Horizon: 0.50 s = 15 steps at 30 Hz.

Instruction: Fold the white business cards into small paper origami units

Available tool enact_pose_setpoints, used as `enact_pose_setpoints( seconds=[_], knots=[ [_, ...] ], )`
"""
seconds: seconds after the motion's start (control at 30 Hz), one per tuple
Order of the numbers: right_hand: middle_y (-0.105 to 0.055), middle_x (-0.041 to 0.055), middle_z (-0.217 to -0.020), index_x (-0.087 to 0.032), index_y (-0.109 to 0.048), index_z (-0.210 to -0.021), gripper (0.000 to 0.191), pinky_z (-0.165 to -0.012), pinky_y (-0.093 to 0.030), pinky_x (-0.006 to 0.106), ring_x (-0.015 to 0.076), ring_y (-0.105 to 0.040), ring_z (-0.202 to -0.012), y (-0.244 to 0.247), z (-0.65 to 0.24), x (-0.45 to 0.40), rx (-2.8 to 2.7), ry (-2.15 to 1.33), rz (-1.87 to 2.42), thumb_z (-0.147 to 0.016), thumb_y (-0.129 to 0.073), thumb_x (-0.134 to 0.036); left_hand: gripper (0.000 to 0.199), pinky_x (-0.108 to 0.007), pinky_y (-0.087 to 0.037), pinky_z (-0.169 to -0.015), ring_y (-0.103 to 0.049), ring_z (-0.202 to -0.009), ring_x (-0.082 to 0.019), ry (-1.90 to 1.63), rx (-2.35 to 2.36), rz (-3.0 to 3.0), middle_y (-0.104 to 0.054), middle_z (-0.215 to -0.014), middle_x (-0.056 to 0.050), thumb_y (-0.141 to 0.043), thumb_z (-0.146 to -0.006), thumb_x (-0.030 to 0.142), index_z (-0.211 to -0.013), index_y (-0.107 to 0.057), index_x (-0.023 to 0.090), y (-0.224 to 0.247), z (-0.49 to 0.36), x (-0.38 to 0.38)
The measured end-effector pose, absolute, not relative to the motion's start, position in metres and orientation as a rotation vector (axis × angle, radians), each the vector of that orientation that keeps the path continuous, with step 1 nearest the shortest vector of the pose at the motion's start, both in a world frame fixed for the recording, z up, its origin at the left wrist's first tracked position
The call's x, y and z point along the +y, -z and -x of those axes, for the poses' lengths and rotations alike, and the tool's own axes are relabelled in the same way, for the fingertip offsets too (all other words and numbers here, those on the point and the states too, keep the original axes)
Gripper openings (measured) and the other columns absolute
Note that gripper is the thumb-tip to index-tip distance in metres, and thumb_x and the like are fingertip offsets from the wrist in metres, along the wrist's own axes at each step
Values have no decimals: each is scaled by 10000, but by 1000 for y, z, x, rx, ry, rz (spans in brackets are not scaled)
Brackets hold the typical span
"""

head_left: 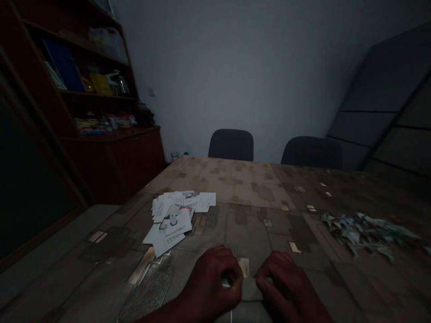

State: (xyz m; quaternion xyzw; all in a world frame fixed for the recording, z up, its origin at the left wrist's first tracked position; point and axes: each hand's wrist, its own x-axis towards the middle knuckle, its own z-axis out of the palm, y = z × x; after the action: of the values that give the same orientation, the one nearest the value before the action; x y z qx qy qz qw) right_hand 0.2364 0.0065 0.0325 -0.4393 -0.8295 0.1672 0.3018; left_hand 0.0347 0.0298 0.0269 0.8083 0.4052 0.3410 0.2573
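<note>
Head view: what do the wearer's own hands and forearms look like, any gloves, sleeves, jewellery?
Left hand and right hand: both bare, no gloves. No sleeve or cuff on the parts of the forearms in view. No watch, bracelet or ring shows, though the dim light could hide a small ring.

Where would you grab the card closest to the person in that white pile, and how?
Pinch the nearest card by its near edge, coming in low from the person's side. It lies flat with that edge sticking out, while its far part is under the picture card. Sliding a fingertip underneath would probably help.
</note>
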Motion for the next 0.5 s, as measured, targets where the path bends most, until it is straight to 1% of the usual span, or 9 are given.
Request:
enact_pose_setpoints(
  seconds=[0.2, 0.23, 0.3, 0.33, 0.4, 0.43, 0.5],
  knots=[
    [-620, 29, -708, -191, -593, -717, 304, -641, -416, 304, 206, -590, -702, -41, -249, 14, -1952, -763, 1389, -922, -440, -355, 173, -223, -360, -578, -532, -604, -125, -907, 1251, -1968, -562, -608, 17, -540, -652, 5, -601, -625, 147, -32, -20, 39],
    [-622, 29, -708, -190, -598, -719, 300, -632, -416, 298, 203, -590, -694, -41, -250, 15, -1916, -807, 1401, -911, -451, -366, 167, -227, -366, -591, -535, -618, -128, -897, 1254, -1941, -569, -625, 15, -541, -682, 20, -622, -630, 149, -35, -19, 40],
    [-622, 27, -703, -187, -610, -712, 284, -626, -411, 290, 198, -584, -687, -41, -250, 15, -1898, -869, 1391, -887, -481, -370, 149, -243, -387, -647, -559, -678, -138, -907, 1180, -1907, -606, -696, 1, -552, -784, 102, -692, -656, 155, -41, -19, 38],
    [-618, 25, -694, -186, -613, -703, 276, -626, -405, 289, 195, -577, -682, -41, -248, 14, -1908, -887, 1375, -875, -495, -367, 119, -248, -390, -663, -567, -704, -143, -894, 1131, -1903, -614, -721, -2, -577, -796, 137, -729, -673, 157, -43, -21, 37],
    [-598, 20, -671, -185, -613, -682, 263, -618, -391, 288, 189, -555, -664, -39, -243, 13, -1932, -914, 1343, -850, -519, -364, 49, -250, -384, -675, -568, -719, -146, -831, 1081, -1898, -613, -734, 4, -656, -741, 151, -765, -697, 159, -44, -26, 33],
    [-583, 16, -659, -185, -610, -674, 260, -609, -383, 286, 185, -540, -654, -38, -241, 13, -1931, -935, 1331, -839, -527, -369, 38, -247, -376, -674, -564, -720, -146, -795, 1067, -1902, -602, -714, 10, -677, -705, 136, -730, -699, 156, -43, -28, 30],
    [-551, 7, -640, -184, -594, -662, 275, -583, -369, 276, 174, -509, -631, -36, -238, 13, -1872, -1014, 1319, -832, -532, -391, 40, -241, -355, -636, -532, -654, -132, -722, 1109, -1850, -554, -634, 30, -663, -683, 124, -661, -688, 147, -40, -32, 27]
  ],
)
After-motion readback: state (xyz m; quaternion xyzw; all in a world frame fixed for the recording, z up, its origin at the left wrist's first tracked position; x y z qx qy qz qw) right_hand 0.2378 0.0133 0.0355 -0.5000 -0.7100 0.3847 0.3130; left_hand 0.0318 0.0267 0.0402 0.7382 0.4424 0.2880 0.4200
